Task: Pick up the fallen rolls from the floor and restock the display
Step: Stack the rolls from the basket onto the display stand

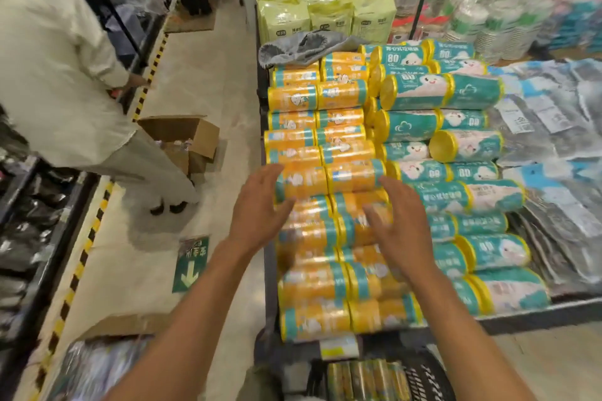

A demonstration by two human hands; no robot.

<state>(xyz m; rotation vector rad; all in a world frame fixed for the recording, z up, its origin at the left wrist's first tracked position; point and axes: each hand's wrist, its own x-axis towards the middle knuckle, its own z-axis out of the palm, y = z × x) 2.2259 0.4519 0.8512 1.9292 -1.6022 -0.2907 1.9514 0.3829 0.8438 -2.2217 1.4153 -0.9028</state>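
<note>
the orange rolls lie on their sides in two close columns along the left edge of the counter, running from its front edge to the far end, each end touching the next roll. just to their right, teal rolls with yellow caps are piled more loosely, some stacked on others and a few turned at an angle.

the left hand reaches in over the counter's left edge at the outer end of an orange roll near the middle of the column. the right hand is over the inner column, near where orange meets teal. both hands have their fingers straight and spread apart, palms turned toward each other with orange rolls between them. neither hand grips anything. the picture is blurred here, so i cannot tell whether the fingers touch the rolls.

a grey cloth rests on the far end of the orange columns, and pale green packs stand behind it. flat plastic-wrapped packs cover the right side of the counter.

below the front edge, a dark basket holds darker rolls. on the floor to the left are an open cardboard box, a green arrow sign and a yellow-and-black striped line. another person in pale clothes stands beside the box.
</note>
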